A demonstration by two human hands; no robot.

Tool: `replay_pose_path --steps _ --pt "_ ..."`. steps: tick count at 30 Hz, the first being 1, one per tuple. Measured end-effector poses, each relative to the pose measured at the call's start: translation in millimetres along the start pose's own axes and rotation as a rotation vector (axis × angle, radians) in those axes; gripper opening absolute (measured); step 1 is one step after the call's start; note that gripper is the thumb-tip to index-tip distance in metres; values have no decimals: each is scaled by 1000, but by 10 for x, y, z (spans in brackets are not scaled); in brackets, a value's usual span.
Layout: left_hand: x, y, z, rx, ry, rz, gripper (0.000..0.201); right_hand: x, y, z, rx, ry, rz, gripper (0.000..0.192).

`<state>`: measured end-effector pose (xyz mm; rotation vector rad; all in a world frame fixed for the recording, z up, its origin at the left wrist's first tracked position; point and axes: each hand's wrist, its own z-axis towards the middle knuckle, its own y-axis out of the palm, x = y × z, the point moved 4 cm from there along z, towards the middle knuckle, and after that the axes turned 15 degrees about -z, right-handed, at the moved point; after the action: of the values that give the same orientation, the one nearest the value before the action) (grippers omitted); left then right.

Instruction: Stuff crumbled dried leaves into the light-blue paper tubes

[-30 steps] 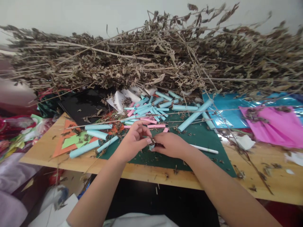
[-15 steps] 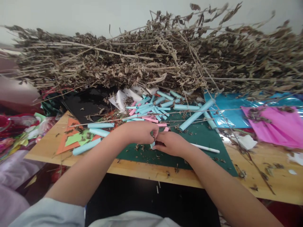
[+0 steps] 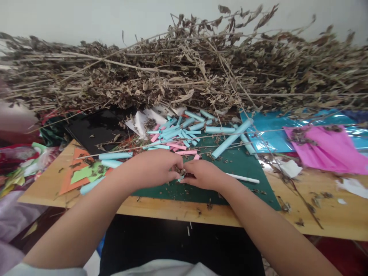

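Pale blue paper, rolled into a small tube point(image 3: 181, 178), is pinched between the two hands where their fingertips meet, above the green cutting mat point(image 3: 247, 168). The left hand point(image 3: 155, 168) is curled, its fingers point(image 3: 172, 174) brought together on the tube's left side; the fingers of the right hand point(image 3: 202, 174) are closed on its right side, so that only a sliver of blue is seen between them. Dry crumbled leaf point(image 3: 180, 170) is gathered at the tube's top, just beyond the fingertips. Loose leaf crumbs point(image 3: 169, 188) are scattered on the mat directly beneath the fingers. Farther beyond the fingertips, a heap of blue and pink paper rolls point(image 3: 184, 134) is spread, and behind it a large pile of dried branches point(image 3: 184, 76). A thin white stick point(image 3: 243, 178) is laid just to the right of the right hand, on the mat. The mat is borne by a wooden table point(image 3: 316, 222).
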<state>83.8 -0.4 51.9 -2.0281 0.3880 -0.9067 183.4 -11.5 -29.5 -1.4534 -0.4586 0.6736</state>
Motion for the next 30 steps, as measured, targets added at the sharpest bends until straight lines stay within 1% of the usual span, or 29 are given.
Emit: replay_pose_path --steps 3,8,13,17,21,24,30 --pt "-11 -32 -24 -50 65 -21 22 -1 4 2 -5 -17 11 21" --pt "-15 -26 60 -85 160 -70 23 11 16 5 -36 -2 7 23" --pt "-60 -10 164 -100 177 -77 18 9 12 10 -37 8 21 24" --pt "-90 -9 242 -160 151 -78 16 1 1 13 -13 3 19 22" --pt "-64 -2 282 -223 104 -44 15 2 -5 5 -3 0 27 21" --pt "-15 -20 297 -204 50 32 14 9 -9 -4 6 -5 37 19" --pt "46 -29 390 -198 -113 222 18 16 20 -5 3 10 28 19"
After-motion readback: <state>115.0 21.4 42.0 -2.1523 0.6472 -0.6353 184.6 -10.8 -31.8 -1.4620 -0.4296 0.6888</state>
